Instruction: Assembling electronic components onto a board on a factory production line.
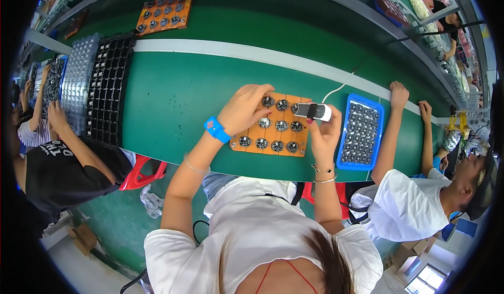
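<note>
An orange board (271,130) lies in front of me on the green bench, with rows of small round metal parts set in it. My left hand (244,108) reaches over its upper left corner, thumb and fingers bent around a round metal part (268,101). A blue band is on that wrist. In my right hand (326,135) is a white handheld device (319,112) with a grey face and a black strap. It is held over the board's upper right corner, hiding part of a round part there. A white cable (338,88) runs from it toward the back.
To the right stands a blue tray (342,155) of small metal parts, beside a co-worker's arm (389,131). Black trays (109,87) and clear trays (77,79) stand at left, near another co-worker. Another orange board (166,13) lies beyond the white rail (210,47).
</note>
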Demonstrator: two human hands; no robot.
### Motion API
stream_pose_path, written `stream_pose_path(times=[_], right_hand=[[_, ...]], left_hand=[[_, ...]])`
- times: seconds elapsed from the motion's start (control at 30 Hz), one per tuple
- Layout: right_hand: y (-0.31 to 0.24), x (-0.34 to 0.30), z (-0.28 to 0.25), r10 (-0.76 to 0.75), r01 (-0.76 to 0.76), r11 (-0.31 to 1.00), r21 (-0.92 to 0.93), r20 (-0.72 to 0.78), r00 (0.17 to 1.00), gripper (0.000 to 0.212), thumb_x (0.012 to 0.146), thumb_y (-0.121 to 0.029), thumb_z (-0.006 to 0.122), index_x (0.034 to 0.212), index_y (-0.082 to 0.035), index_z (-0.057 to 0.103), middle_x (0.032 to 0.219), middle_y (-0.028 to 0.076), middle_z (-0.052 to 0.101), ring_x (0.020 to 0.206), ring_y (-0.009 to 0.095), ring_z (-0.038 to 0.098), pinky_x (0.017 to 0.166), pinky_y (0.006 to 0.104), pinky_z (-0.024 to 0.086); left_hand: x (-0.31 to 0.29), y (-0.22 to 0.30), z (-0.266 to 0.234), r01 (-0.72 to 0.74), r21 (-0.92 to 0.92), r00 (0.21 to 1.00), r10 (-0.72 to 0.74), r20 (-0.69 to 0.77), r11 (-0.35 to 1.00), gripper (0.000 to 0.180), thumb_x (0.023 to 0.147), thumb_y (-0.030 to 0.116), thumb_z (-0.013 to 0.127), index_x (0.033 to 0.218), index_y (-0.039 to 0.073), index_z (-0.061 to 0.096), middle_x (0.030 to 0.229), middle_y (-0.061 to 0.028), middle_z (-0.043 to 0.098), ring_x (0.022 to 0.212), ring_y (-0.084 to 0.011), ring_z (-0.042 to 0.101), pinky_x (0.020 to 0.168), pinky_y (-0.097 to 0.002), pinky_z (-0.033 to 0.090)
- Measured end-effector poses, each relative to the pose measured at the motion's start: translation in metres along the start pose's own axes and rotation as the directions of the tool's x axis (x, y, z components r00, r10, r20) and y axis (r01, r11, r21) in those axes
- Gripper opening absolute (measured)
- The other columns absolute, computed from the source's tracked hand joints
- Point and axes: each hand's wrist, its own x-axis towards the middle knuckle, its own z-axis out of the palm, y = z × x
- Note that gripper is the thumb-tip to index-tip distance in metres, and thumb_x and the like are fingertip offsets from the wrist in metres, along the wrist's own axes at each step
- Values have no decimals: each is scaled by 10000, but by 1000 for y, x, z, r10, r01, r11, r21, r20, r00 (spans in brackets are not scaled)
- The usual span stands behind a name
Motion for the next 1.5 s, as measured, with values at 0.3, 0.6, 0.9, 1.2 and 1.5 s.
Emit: stream_pose_path(times=[0.3,0.6,0.9,1.2,1.5], right_hand=[[-9,-15,0,49,53,937,-346,279,959,368,767,50,669,1097,-36,533,1136,130,640,1070,230,592,949,343,436],[-11,-18,9,-3,115,930,-350,306,952,373,754,23,686,1098,-47,559,1122,102,650,1043,254,584,912,346,444],[-10,-35,-8,55,-45,996,-78,125,991,428,827,16,655,1189,-40,434,1153,139,594,1098,232,581,953,355,439],[-15,-44,-11,22,128,918,-376,370,929,408,725,38,684,1099,-49,547,1069,118,675,955,194,586,785,283,460],[-19,-43,-4,-17,188,894,-408,387,922,368,718,26,715,1053,-63,592,1049,71,689,833,160,545,673,251,451]], left_hand=[[-25,12,-2,-102,204,990,78,120,974,381,691,265,800,996,137,612,912,-12,602,964,-203,526,814,-348,355],[-27,35,-7,-54,109,999,54,7,993,374,699,249,798,1010,139,621,963,6,625,978,-206,531,859,-355,350],[-46,30,-9,-34,172,997,20,81,985,378,689,254,791,983,124,592,1019,18,635,991,-211,530,852,-366,361],[-67,42,-2,-83,265,995,63,83,961,353,674,240,788,953,147,593,1048,59,636,984,-190,534,844,-360,365],[-74,39,1,-47,198,997,33,74,979,358,686,223,795,988,147,618,985,43,641,968,-183,538,832,-345,353]])
